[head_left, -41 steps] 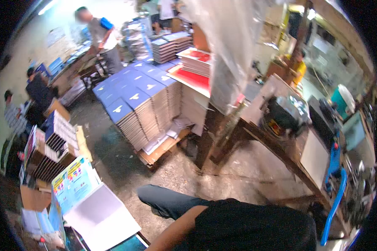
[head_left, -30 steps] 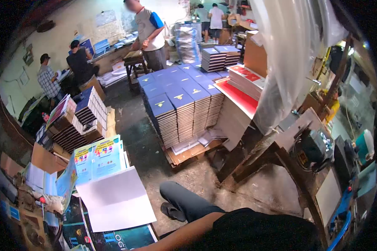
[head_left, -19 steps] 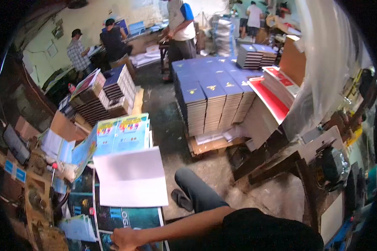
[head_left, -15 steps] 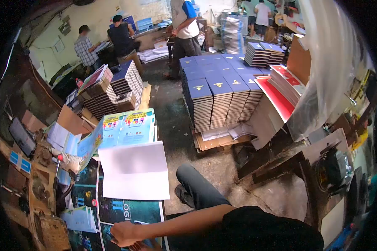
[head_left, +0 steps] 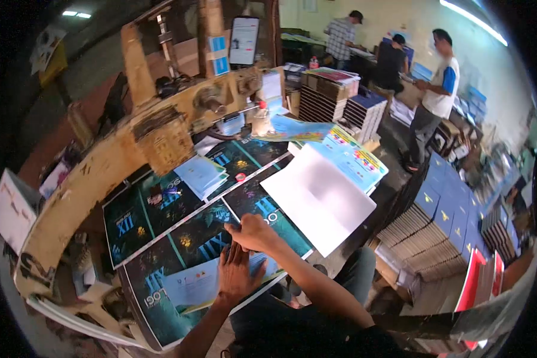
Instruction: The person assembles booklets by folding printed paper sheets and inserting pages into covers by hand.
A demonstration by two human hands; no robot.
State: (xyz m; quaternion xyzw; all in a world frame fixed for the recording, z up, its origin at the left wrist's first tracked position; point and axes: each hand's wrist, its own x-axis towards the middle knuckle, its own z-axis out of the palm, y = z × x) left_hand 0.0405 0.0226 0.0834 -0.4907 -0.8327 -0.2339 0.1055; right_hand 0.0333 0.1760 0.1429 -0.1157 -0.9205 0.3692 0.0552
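Note:
My left hand [head_left: 237, 275] lies flat, fingers stretched out, on a folded light-blue printed sheet [head_left: 191, 285]. Just beyond its fingertips is my right hand [head_left: 253, 232], curled into a fist above the same sheet; whatever it may hold is hidden. Beneath them, large dark printed sheets [head_left: 182, 230] with blue lettering cover the work surface. A blank white sheet [head_left: 322, 197] lies to the right of my right hand, partly over colourful printed covers [head_left: 358, 158]. Farther left is a small pile of light-blue leaflets [head_left: 200, 177].
A worn beige machine frame [head_left: 95, 197] curves along the left, with a phone [head_left: 244, 40] mounted above. Tall stacks of blue books [head_left: 435, 209] stand at right. More stacked books [head_left: 364, 113] are behind. A standing person [head_left: 438, 89] and two others are at the back.
The view has swung left toward the machine. My left hand, mostly hidden before, now shows flat on the light-blue sheet. My right hand remains fisted close to it.

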